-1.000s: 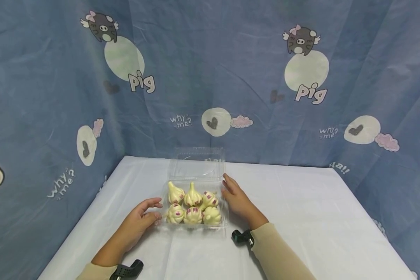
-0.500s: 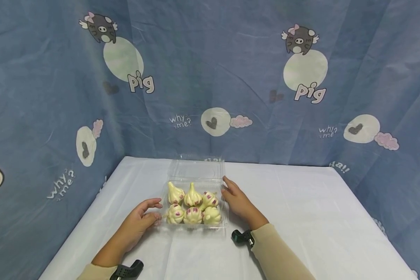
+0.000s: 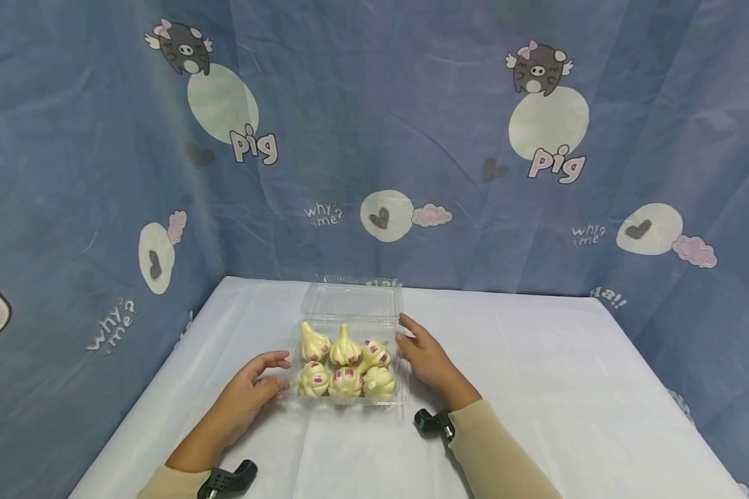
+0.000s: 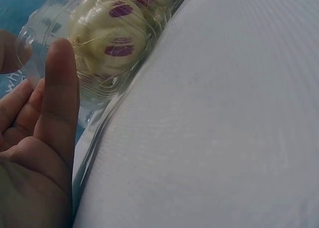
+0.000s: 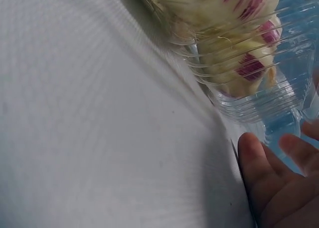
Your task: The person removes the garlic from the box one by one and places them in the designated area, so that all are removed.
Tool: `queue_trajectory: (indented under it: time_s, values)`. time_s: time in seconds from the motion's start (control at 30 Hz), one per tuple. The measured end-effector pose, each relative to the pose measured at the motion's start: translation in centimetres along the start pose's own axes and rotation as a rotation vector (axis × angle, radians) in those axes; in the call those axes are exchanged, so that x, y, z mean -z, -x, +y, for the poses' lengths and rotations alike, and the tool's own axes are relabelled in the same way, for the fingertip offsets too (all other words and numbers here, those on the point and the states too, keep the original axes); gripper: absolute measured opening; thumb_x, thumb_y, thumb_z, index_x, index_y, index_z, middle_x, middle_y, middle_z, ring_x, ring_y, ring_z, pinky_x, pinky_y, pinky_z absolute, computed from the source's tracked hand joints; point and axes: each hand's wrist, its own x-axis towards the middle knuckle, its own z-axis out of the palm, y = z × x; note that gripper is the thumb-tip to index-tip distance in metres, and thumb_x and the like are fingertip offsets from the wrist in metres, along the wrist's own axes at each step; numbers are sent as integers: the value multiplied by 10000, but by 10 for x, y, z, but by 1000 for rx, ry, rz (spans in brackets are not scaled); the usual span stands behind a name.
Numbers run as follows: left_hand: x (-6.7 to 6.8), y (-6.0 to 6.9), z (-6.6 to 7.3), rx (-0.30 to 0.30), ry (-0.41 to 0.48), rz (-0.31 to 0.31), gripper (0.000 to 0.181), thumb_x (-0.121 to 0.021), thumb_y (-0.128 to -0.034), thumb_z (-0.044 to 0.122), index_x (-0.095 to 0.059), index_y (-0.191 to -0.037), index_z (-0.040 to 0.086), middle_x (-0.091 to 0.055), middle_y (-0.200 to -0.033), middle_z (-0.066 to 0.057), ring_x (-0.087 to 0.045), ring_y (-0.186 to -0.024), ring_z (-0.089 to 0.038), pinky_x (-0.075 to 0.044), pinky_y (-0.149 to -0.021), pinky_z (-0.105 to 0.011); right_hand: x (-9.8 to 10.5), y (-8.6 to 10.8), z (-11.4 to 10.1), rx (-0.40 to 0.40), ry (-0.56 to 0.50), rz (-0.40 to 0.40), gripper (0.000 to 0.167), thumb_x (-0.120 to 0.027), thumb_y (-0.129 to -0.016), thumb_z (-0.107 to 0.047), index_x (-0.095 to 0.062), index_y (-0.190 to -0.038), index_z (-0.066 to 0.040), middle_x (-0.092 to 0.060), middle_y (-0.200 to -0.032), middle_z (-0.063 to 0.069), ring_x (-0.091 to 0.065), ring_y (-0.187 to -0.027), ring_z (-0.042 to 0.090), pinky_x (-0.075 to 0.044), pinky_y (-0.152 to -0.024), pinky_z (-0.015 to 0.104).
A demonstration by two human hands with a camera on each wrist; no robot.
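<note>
From the left edge of the frame, a blue curtain [image 3: 75, 138] printed with pigs runs across the whole back. Lower left, a beige sleeve [image 3: 171, 484] and a black wrist mount [image 3: 227, 479] lead up to the left hand [image 3: 246, 395], its fingers loosely bent and the thumb well apart from them, at the box's left side; I can't tell whether the fingertips touch it. The clear box [image 3: 402, 388] sits just below the middle of the frame, its lid [image 3: 352, 301] folded back toward the curtain. In it the garlic [image 3: 346, 382] lies in two rows of three, several bulbs marked purple. On the box's right is the right hand [image 3: 433, 364], fingers extended and spread along that side, contact unclear too. A second mount [image 3: 433, 423] and sleeve follow, lower right, over the white cloth [image 3: 568, 388].
</note>
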Motion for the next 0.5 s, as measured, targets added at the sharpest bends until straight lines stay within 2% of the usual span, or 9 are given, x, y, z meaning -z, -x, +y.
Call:
queue_trajectory:
  time_s: [0.13, 0.3, 0.43, 0.5]
  values:
    - [0, 0, 2, 4, 0, -1, 521, -601, -992, 17, -468, -1496, 16, -466, -1427, -234, -658, -883, -115, -594, -785, -277, 2, 1, -6, 6, 82, 42, 554, -540, -1098, -238, -384, -1615, -117, -327, -1666, 192, -506, -1426, 420, -490, -1103, 543]
    - [2, 1, 2, 13, -18, 4, 524, -600, -998, 39, -468, -1506, 41, -464, -1444, -224, -661, -890, -126, -593, -786, -280, 3, 4, -18, 45, 226, 101, 528, -591, -1070, -257, -466, -1557, -96, -324, -1644, 210, -420, -1480, 435, -415, -1166, 580]
    - [2, 1, 1, 3, -17, 1, 519, -599, -1003, 35, -472, -1506, 44, -469, -1442, -227, -666, -891, -129, -596, -788, -285, 4, 7, -27, 64, 288, 126, 533, -648, -1041, -280, -499, -1533, -141, -358, -1633, 184, -413, -1469, 456, -407, -1156, 613]
    - [2, 1, 0, 2, -16, -1, 520, -604, -1002, 36, -473, -1505, 45, -471, -1441, -227, -666, -885, -128, -596, -787, -287, 4, 9, -32, 70, 290, 115, 548, -673, -1029, -286, -498, -1535, -172, -379, -1627, 164, -418, -1466, 456, -408, -1152, 619]
